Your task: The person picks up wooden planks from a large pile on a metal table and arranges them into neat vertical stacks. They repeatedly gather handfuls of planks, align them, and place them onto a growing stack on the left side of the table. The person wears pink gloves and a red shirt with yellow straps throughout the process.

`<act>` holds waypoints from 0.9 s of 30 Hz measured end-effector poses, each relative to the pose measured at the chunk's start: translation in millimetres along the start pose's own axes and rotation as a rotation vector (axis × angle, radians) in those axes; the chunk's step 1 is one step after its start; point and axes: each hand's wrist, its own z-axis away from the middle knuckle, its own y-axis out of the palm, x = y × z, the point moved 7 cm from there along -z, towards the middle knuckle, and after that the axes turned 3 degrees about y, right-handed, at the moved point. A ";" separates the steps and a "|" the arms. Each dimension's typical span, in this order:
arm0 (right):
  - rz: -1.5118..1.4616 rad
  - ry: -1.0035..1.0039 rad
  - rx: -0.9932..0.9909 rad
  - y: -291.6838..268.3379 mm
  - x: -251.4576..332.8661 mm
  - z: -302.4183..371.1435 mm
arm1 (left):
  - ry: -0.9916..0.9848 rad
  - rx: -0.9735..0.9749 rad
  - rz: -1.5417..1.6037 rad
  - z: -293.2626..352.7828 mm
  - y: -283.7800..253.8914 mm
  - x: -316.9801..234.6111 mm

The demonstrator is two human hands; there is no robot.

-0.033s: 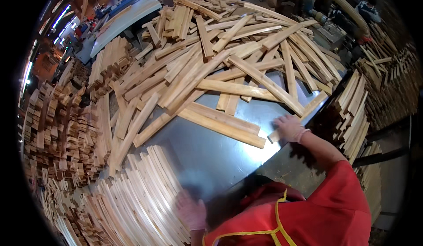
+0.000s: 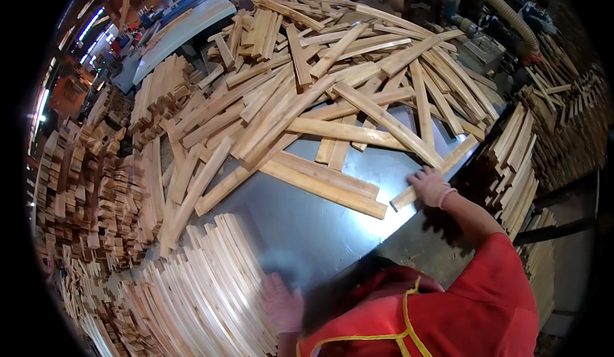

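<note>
One wooden strip (image 2: 460, 153) lies near the edge of the metal worktop (image 2: 300, 229), the right hand (image 2: 431, 187) curled over it; whether it pinches the wood, I cannot tell. The left hand (image 2: 283, 301), blurred, is spread beside a row of pale strips (image 2: 214, 274). Beyond, loose boards (image 2: 307, 101) form a criss-crossed heap.

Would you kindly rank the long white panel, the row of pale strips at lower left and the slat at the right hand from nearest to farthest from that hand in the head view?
1. Slat: at the right hand itself, right of centre.
2. Row of pale strips: lower left.
3. Long white panel: upper left, towards the back.
</note>
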 end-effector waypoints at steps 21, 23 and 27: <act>-0.618 0.206 0.017 -25.3 -13.1 -176.5 | -0.374 -0.079 0.793 -102.0 -24.0 -96.5; -0.630 0.193 0.074 -13.1 0.2 -158.4 | -0.287 -0.319 0.166 -54.2 -9.9 -42.5; -0.619 0.253 0.068 -34.4 26.0 -120.0 | -0.438 0.005 -0.196 7.4 11.4 28.4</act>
